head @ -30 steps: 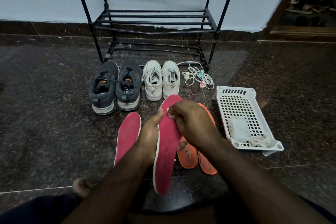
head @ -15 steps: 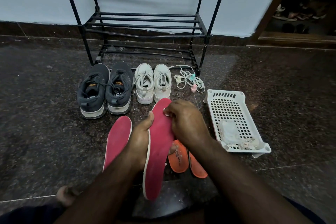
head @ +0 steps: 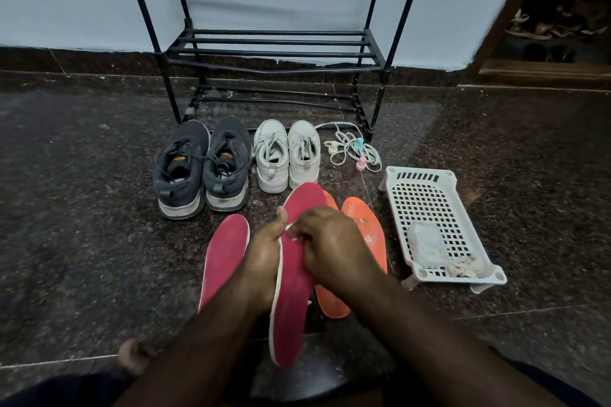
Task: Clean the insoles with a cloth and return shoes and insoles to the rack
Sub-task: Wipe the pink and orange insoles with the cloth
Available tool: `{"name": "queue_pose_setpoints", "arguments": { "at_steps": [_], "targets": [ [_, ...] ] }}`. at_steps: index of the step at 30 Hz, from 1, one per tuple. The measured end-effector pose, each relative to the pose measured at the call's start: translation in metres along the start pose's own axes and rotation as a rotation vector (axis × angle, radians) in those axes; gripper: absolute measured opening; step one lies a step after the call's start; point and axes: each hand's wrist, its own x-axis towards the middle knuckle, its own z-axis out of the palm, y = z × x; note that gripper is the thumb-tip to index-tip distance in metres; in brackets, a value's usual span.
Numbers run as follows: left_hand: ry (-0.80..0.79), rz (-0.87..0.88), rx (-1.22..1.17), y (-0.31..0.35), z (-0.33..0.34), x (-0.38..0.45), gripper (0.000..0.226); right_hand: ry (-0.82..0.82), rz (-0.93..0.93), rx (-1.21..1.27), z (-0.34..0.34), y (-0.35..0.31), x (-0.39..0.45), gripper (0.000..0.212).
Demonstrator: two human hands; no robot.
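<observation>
Two hands work one red insole [head: 291,287] above the floor [head: 82,225]: the left hand [head: 264,254] grips its edge, while the right hand [head: 330,241] pinches a small white cloth [head: 292,231] against its face. Another red insole [head: 224,251] and orange insoles [head: 367,225] lie below, near two pairs of shoes [head: 231,165] before the rack [head: 274,46].
</observation>
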Motion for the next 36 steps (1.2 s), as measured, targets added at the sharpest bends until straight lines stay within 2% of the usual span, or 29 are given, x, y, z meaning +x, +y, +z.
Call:
{"name": "queue_pose_setpoints", "arguments": {
  "at_steps": [2, 6, 7, 9, 11, 14, 16, 18, 24, 26, 29, 34, 36],
  "targets": [
    [-0.007, -0.014, 0.005, 0.002, 0.000, -0.001, 0.061, -0.040, -0.048, 0.001, 0.001, -0.006, -0.003, 0.032],
    [-0.027, 0.005, 0.085, 0.002, -0.002, -0.002, 0.059, 0.072, 0.064, -0.087, -0.012, 0.015, 0.013, 0.024],
    [-0.020, -0.002, 0.119, 0.002, -0.001, -0.004, 0.061, 0.093, 0.142, -0.032, -0.016, 0.021, 0.016, 0.023],
    [-0.019, -0.001, 0.150, 0.004, 0.000, -0.006, 0.065, 0.115, 0.356, 0.288, -0.027, 0.023, 0.019, 0.019],
    [-0.028, -0.001, 0.157, 0.007, 0.001, -0.006, 0.069, 0.177, 0.422, 0.496, -0.036, 0.025, 0.020, 0.024],
    [-0.028, 0.006, 0.148, 0.007, 0.000, -0.005, 0.073, 0.189, 0.475, 0.610, -0.049, 0.031, 0.019, 0.031],
    [-0.029, 0.012, 0.131, 0.006, -0.001, -0.003, 0.070, 0.181, 0.414, 0.485, -0.052, 0.030, 0.017, 0.024],
    [-0.032, 0.014, 0.119, 0.006, -0.003, -0.002, 0.067, 0.151, 0.271, 0.251, -0.049, 0.027, 0.015, 0.020],
    [-0.108, 0.049, 0.013, 0.001, -0.001, -0.001, 0.060, -0.114, 0.040, -0.136, -0.028, -0.002, 0.013, 0.040],
    [-0.140, 0.042, -0.007, 0.000, -0.002, 0.000, 0.064, -0.047, 0.028, -0.106, -0.025, -0.004, 0.013, 0.041],
    [-0.186, 0.028, -0.009, 0.000, -0.001, -0.001, 0.071, 0.103, 0.146, -0.020, -0.018, 0.003, 0.017, 0.016],
    [-0.156, 0.035, -0.037, 0.002, -0.007, 0.002, 0.065, -0.060, 0.117, -0.025, -0.001, -0.014, 0.005, 0.013],
    [-0.138, 0.040, -0.023, 0.005, -0.008, 0.000, 0.068, -0.067, 0.126, 0.034, -0.001, -0.016, 0.001, 0.011]
  ]
}}
